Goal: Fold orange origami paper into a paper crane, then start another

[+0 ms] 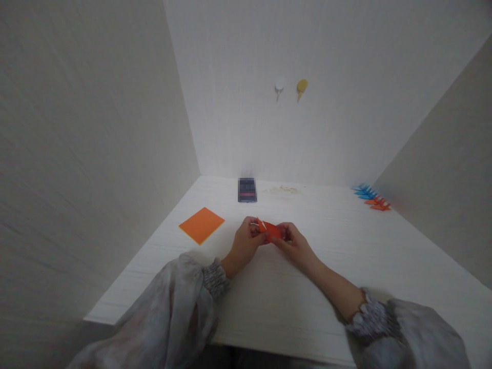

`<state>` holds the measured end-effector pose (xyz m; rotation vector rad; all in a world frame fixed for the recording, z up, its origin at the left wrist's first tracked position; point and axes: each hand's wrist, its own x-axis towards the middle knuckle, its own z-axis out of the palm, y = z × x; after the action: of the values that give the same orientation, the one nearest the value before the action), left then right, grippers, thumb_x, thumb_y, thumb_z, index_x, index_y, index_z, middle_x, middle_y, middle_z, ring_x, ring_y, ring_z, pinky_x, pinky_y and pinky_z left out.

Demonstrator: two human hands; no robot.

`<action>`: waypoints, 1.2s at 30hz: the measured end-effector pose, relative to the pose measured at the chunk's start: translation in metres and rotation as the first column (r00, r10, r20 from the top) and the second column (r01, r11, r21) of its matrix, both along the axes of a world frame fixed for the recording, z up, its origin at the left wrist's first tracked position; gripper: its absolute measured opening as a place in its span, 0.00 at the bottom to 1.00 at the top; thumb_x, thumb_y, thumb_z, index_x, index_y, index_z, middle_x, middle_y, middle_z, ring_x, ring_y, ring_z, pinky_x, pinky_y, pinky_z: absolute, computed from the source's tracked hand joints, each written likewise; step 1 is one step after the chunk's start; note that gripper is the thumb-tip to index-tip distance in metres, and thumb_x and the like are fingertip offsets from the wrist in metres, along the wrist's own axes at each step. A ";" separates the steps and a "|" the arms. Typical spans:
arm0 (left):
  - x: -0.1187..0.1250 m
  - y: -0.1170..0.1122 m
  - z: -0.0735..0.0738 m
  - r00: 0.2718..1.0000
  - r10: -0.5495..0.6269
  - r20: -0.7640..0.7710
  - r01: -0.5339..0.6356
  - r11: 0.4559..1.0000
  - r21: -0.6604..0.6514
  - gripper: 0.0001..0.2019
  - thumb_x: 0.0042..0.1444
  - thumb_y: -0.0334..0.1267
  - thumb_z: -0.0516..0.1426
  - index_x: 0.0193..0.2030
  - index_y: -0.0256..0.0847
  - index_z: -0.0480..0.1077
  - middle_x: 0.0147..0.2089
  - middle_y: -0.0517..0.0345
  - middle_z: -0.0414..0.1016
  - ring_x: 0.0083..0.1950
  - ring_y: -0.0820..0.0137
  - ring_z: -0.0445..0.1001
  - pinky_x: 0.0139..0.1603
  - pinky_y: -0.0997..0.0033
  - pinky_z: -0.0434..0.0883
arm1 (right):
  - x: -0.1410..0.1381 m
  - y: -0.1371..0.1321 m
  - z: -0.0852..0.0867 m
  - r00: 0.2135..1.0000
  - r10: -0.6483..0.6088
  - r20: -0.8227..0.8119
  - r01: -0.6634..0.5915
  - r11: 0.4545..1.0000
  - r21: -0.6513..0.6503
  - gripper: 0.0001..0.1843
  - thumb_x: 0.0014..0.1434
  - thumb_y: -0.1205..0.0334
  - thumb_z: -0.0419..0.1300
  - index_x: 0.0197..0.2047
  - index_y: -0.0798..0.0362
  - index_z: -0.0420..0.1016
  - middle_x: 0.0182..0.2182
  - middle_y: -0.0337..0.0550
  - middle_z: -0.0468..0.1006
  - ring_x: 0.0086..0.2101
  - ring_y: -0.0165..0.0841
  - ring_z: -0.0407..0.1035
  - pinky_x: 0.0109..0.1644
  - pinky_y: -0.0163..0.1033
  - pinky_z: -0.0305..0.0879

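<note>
Both my hands meet over the middle of the white table (346, 256) and pinch a small folded piece of orange paper (271, 230). My left hand (246, 242) grips its left end with curled fingers. My right hand (294, 243) holds the right end, fingers closed on it. The paper is lifted just above the tabletop. A flat stack of orange square paper (201, 224) lies to the left of my left hand.
A small dark blurred device (247, 190) stands at the back of the table. Several folded blue and orange paper figures (372, 197) sit at the far right corner. Two hooks, white (279, 86) and yellow (302, 87), hang on the back wall. Walls close in both sides.
</note>
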<state>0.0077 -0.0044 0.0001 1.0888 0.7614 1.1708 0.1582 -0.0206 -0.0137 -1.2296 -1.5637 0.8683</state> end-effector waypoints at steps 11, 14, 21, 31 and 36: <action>0.000 -0.002 0.000 0.996 -0.019 -0.085 0.021 0.999 0.028 0.19 0.40 0.34 0.62 0.36 0.38 0.57 0.29 0.59 0.73 0.28 0.71 0.74 0.32 0.66 0.72 | -0.006 -0.004 0.006 0.930 0.125 -0.346 -0.206 0.956 -0.209 0.19 0.44 0.60 0.62 0.38 0.51 0.58 0.19 0.33 0.71 0.20 0.28 0.65 0.25 0.34 0.59; -0.001 -0.002 0.002 0.996 0.001 -0.094 -0.002 1.000 -0.001 0.20 0.39 0.34 0.63 0.36 0.38 0.57 0.28 0.59 0.74 0.27 0.70 0.74 0.32 0.66 0.72 | -0.005 -0.004 0.007 0.921 0.133 -0.365 -0.221 0.952 -0.211 0.20 0.44 0.60 0.62 0.38 0.51 0.57 0.19 0.33 0.72 0.21 0.29 0.66 0.27 0.36 0.61; 0.000 -0.003 0.007 0.998 0.007 -0.065 -0.012 0.997 -0.080 0.18 0.42 0.36 0.62 0.35 0.39 0.56 0.27 0.59 0.74 0.27 0.70 0.75 0.32 0.66 0.73 | -0.004 -0.005 0.008 0.921 0.121 -0.370 -0.213 0.952 -0.219 0.22 0.42 0.61 0.63 0.39 0.50 0.57 0.21 0.35 0.74 0.22 0.30 0.68 0.28 0.37 0.63; -0.006 0.002 0.009 0.996 0.073 -0.058 -0.078 0.992 -0.096 0.10 0.47 0.37 0.58 0.31 0.35 0.62 0.26 0.57 0.74 0.27 0.73 0.74 0.32 0.71 0.73 | -0.001 -0.007 0.009 0.933 0.102 -0.346 -0.195 0.950 -0.245 0.22 0.41 0.64 0.62 0.39 0.51 0.55 0.18 0.33 0.74 0.20 0.29 0.66 0.26 0.36 0.61; -0.012 0.011 0.007 0.985 0.165 -0.058 -0.171 0.979 -0.112 0.09 0.47 0.38 0.58 0.31 0.34 0.66 0.27 0.55 0.74 0.26 0.74 0.73 0.30 0.74 0.72 | 0.002 -0.009 0.007 0.935 0.106 -0.339 -0.200 0.945 -0.258 0.23 0.41 0.66 0.62 0.39 0.51 0.55 0.19 0.34 0.74 0.20 0.29 0.66 0.26 0.36 0.61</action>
<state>-0.0040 0.0062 0.0074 0.9724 0.9629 1.2294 0.1598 -0.0295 -0.0070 -1.1034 -1.3107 1.3685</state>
